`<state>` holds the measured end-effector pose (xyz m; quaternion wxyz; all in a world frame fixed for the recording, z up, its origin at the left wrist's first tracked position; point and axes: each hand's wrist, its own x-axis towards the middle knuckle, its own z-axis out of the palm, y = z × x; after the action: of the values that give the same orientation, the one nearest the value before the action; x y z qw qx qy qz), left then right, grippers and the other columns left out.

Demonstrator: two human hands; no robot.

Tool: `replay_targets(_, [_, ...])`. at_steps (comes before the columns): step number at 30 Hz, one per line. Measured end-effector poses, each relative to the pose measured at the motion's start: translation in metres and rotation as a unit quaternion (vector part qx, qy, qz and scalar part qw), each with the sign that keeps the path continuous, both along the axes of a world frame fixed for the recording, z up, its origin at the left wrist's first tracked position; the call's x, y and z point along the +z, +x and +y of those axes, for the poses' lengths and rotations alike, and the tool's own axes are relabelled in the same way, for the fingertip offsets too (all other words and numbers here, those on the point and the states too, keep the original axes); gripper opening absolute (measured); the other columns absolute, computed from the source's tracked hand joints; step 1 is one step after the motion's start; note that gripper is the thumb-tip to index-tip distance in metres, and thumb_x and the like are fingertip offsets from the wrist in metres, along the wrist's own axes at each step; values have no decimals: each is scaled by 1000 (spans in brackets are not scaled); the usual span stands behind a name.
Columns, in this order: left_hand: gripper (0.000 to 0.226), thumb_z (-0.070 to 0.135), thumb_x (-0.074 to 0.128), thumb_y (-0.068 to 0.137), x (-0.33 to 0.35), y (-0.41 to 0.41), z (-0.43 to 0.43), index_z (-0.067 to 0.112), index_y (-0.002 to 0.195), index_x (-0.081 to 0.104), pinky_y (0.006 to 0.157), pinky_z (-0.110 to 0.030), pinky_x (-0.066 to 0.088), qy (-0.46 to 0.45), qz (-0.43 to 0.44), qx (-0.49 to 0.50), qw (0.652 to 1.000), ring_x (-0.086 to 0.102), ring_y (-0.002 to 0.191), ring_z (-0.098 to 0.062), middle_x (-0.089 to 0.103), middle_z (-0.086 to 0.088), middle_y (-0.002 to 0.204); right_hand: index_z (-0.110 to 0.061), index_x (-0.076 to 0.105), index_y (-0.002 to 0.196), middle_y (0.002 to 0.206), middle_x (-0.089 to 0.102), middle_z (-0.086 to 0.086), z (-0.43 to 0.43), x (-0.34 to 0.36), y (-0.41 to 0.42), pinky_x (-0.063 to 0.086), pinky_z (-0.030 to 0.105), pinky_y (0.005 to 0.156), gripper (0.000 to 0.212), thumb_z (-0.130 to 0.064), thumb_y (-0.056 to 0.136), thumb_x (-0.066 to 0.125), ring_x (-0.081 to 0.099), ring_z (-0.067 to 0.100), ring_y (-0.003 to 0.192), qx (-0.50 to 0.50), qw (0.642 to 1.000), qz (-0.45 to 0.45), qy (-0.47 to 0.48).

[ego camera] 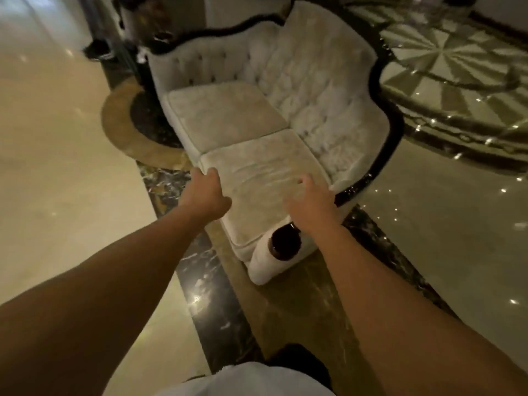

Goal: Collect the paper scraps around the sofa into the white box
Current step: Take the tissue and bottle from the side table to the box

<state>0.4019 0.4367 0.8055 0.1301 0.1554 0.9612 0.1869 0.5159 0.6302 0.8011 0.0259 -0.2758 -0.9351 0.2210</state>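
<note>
A white tufted sofa (pixel 314 90) with black trim stands in front of me, seen from its near end. My left hand (pixel 207 192) curls its fingers over the front-left corner of the near seat cushion (pixel 257 181). My right hand (pixel 310 201) is bent over the same cushion's right edge, beside the near armrest (pixel 285 244). I see no paper scraps and no white box in this view. The far seat cushion (pixel 223 115) lies flat and bare.
Glossy marble floor surrounds the sofa, with a dark veined strip (pixel 211 295) running under its front. A patterned round inlay (pixel 457 81) lies behind the sofa on the right. Dark furniture and objects (pixel 100 50) stand at the back left.
</note>
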Motion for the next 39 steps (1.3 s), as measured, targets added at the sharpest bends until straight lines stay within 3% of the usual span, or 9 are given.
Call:
replay_targets(4, [53,32,64,79,-4,-52,-53,15,124,43,88,-50,48,1,18,45,999,50,114,-45,37,-19,133,-24,40,131,130,41,11,-48,7,-89,41,47,92,52,-47,85,48,41,34,116,109,991,-29,74])
replay_targets(7, [47,29,66,76,-15,-88,-78,14,115,45,84,-46,51,-8,1,78,997,53,107,-41,38,-17,128,-23,43,123,124,43,11,-82,4,-150,43,47,91,46,-46,83,52,43,35,111,162,984,-19,74])
replay_targets(10, [46,30,69,75,-25,-133,-90,15,113,45,82,-44,51,-10,-3,80,997,53,105,-38,40,-15,125,-24,42,127,126,43,10,-102,-6,-212,43,46,91,49,-47,85,52,44,33,111,186,979,-39,76])
replay_targets(17, [47,31,65,79,-44,-306,-107,19,121,46,86,-46,50,-22,-18,91,995,47,111,-35,41,-13,127,-22,41,135,131,48,10,-107,-37,-392,43,43,94,50,-36,88,50,45,32,118,215,974,-70,33])
replay_targets(25, [41,31,66,80,-33,-487,-131,18,115,49,86,-46,50,4,-11,105,994,49,106,-33,44,-12,120,-18,41,134,131,48,12,-141,-17,-602,45,42,89,48,-32,89,52,49,33,114,244,964,-102,30])
replay_targets(29, [38,35,65,81,-46,-582,-165,17,112,50,84,-47,51,13,-38,128,991,51,101,-34,44,-12,117,-18,40,136,132,44,12,-180,-29,-705,45,44,92,48,-27,90,49,46,34,116,263,957,-120,41])
replay_targets(35, [37,32,63,81,-108,-752,-229,18,113,50,87,-46,50,9,-79,94,992,52,102,-33,45,-11,117,-18,39,138,138,40,13,-245,-60,-870,41,45,98,48,-25,92,49,41,35,123,248,953,-164,58])
replay_targets(39, [36,36,64,78,-110,-865,-281,19,107,51,85,-41,51,-16,-101,67,992,55,96,-30,49,-11,113,-18,36,141,140,38,13,-273,-51,-967,40,45,100,50,-26,94,49,40,35,125,241,945,-210,72])
